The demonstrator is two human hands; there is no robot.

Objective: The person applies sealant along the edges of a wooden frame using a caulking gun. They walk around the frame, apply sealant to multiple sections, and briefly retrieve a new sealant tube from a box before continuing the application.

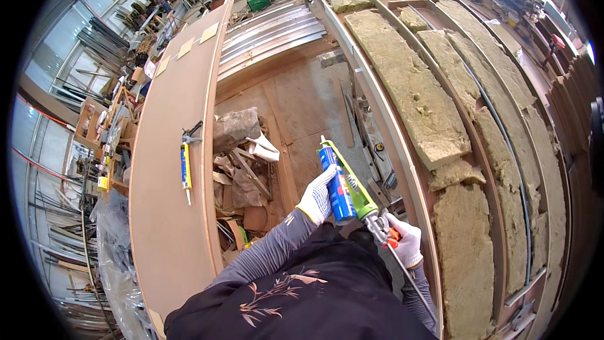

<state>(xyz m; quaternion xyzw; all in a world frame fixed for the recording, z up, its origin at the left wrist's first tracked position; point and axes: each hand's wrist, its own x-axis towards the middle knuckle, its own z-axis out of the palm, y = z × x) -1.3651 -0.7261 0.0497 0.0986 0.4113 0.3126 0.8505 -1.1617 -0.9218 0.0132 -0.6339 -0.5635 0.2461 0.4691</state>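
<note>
Has a yellow-and-blue tube lying on the brown panel. Curls the left hand around a blue cartridge, held against a green caulking gun, perhaps only partly seated. Grips the gun near its orange trigger with the right hand, left of insulation slabs.

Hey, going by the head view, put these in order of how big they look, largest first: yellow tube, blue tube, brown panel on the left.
1. Brown panel
2. Blue tube
3. Yellow tube
</note>
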